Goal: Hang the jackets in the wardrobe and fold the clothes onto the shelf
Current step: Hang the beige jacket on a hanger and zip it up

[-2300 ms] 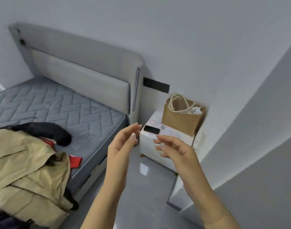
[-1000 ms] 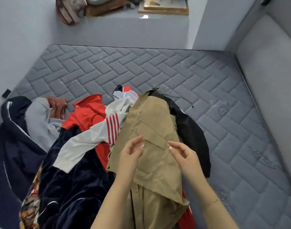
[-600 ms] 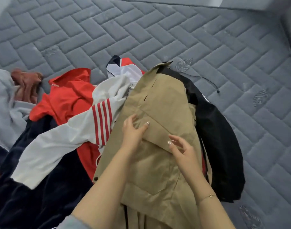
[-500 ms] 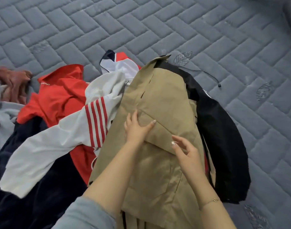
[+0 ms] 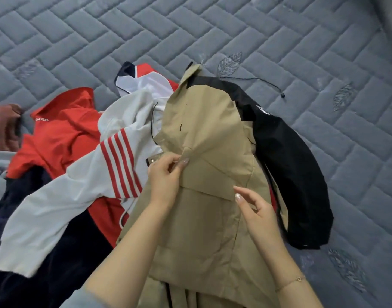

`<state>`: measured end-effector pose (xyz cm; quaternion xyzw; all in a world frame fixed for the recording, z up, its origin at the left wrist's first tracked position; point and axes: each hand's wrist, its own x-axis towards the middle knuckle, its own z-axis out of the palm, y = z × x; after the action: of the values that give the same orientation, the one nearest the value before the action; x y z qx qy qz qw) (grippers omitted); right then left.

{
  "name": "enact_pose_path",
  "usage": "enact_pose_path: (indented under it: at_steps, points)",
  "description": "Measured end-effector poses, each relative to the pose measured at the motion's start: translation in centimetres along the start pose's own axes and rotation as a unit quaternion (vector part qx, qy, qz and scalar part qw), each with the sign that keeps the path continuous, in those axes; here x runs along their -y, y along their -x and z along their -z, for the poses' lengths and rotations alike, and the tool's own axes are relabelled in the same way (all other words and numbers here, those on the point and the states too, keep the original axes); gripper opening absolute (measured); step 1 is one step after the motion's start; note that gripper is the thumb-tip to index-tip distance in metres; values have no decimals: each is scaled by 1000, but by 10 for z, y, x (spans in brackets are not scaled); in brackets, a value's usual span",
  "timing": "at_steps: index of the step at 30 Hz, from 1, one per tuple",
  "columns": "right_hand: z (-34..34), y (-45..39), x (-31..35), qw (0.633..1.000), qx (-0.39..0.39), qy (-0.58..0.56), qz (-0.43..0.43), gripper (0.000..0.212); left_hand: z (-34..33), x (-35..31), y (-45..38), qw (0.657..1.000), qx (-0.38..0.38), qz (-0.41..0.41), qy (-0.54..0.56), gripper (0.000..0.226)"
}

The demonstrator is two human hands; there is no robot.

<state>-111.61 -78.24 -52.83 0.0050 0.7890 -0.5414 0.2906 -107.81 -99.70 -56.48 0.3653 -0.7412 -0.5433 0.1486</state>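
Clothes lie heaped on the grey quilted mattress point(image 5: 301, 52), and I take the tan jacket point(image 5: 204, 134) atop the heap as my landmark; my left hand point(image 5: 166, 176) pinches a fold of its cloth near its middle, thumb and fingers closed on the fabric; my right hand point(image 5: 255, 207) rests on it just right of that, fingers loosely bent, holding nothing; a black jacket point(image 5: 290, 165) lies under its right edge; a white sleeve with red stripes point(image 5: 115, 167) and a red garment point(image 5: 61, 134) lie to its left.
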Motion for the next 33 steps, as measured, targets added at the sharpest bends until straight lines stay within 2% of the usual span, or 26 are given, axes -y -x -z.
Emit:
enact_pose_path:
  at_steps: [2, 4, 7, 9, 10, 12, 14, 15, 18, 21, 24, 26, 29, 33]
  points:
    - [1, 6, 9, 1000, -15, -12, 15, 20, 10, -16, 25, 999, 39, -9, -11, 6]
    - [9, 17, 26, 999, -29, -30, 10, 25, 23, -40, 60, 993, 116, 21, 28, 21]
    - [5, 8, 43, 998, 1, -43, -38, 67, 29, -49, 96, 957, 269, 70, 80, 35]
    - [2, 6, 51, 998, 32, 30, -54, 97, 28, -54, 123, 926, 363, 88, 57, 34]
    - [2, 8, 51, 994, 42, 90, -40, 100, 28, -56, 137, 912, 395, 96, 59, 31]
    - [3, 9, 43, 984, 38, 173, 0, 73, 29, -55, 158, 897, 401, 145, 120, 20]
    - [7, 10, 31, 978, 24, 205, 12, 39, 34, -47, 172, 901, 359, 194, 149, 11]
    - [9, 11, 24, 977, 24, 211, 13, 28, 38, -42, 177, 908, 334, 207, 145, 13]
    - [20, 21, 10, 991, 20, 130, 24, 8, 45, -34, 184, 935, 251, 215, 126, 27]
    - [42, 38, -3, 998, -24, -50, -23, 21, 40, -32, 181, 956, 191, 202, 98, 32]
    - [77, 58, -15, 969, -80, -212, -98, 25, 25, -45, 167, 964, 170, 173, 106, 38]
    - [105, 71, -24, 949, -120, -260, -130, 23, 9, -60, 159, 964, 201, 144, 98, 42]
    - [156, 82, -43, 916, -209, -296, -171, 31, -31, -85, 156, 942, 299, 125, 84, 44]
    - [218, 92, -75, 887, -322, -262, -203, 22, -102, -108, 177, 905, 403, 126, 41, 41]
